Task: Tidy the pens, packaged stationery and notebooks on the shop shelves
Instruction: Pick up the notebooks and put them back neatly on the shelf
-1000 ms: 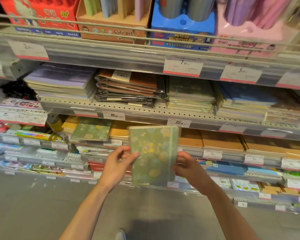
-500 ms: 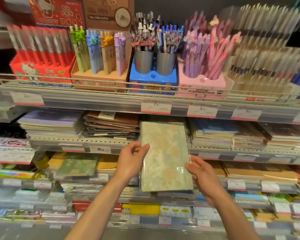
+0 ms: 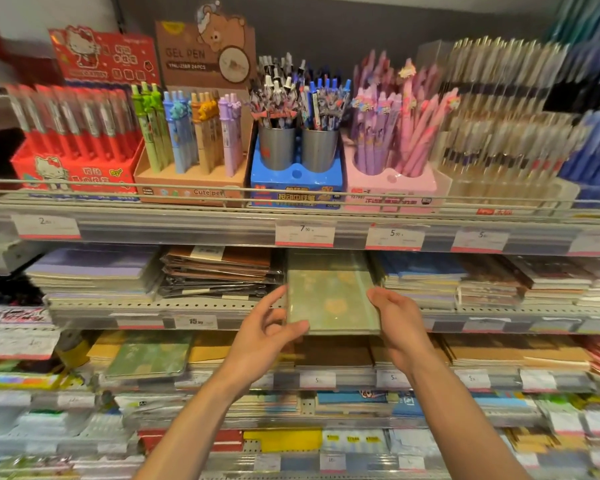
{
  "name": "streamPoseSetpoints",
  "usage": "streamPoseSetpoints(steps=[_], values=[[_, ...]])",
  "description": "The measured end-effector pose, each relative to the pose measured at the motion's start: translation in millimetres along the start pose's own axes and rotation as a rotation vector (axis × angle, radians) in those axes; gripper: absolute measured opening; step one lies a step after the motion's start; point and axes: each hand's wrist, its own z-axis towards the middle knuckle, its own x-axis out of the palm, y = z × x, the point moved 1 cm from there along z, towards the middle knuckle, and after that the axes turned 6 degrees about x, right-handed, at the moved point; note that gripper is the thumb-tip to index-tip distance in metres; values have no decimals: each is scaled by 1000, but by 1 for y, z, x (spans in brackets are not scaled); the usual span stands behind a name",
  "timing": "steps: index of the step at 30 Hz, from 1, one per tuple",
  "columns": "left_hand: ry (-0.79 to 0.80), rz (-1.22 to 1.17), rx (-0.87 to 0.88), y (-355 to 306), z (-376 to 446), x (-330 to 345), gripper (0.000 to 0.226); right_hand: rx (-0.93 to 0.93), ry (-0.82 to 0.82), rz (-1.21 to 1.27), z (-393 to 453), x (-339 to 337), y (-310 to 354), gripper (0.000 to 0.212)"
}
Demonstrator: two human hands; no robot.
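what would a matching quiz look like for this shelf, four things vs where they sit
Things:
1. green floral notebook
2. red pen box
3. metal pen cups
4. brown wrapped notebooks

Places:
A. far left of the top shelf
B. in the blue stand on the top shelf
C. between the left hand and right hand, going onto the second shelf
D. second shelf, just left of the hands

Pairs: 1-C, 2-A, 3-B, 4-D
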Motion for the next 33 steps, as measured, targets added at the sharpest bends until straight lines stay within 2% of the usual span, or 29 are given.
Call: streamPoseSetpoints(steps=[5, 10, 16, 19, 23, 26, 33], values=[[-72, 42, 61, 1, 11, 6, 67, 15, 29, 78, -4, 6, 15, 26], [-119, 59, 131, 9, 17, 15, 64, 31, 152, 60, -22, -14, 7, 47], [-167, 334, 175, 15, 42, 26, 64, -133, 7, -39, -10, -1, 9, 58], [-194, 507, 221, 15, 48, 28, 62, -200, -53, -147, -2, 3, 7, 57], [-190, 614, 309, 38, 41, 24, 61, -427, -207, -503, -9, -11, -1, 57], [-195, 644, 314, 44, 44, 27, 59, -592, -194, -666, -13, -13, -8, 56], [-239, 611, 283, 45, 67, 44, 53, -563, -172, -837, 12, -1, -6, 62]])
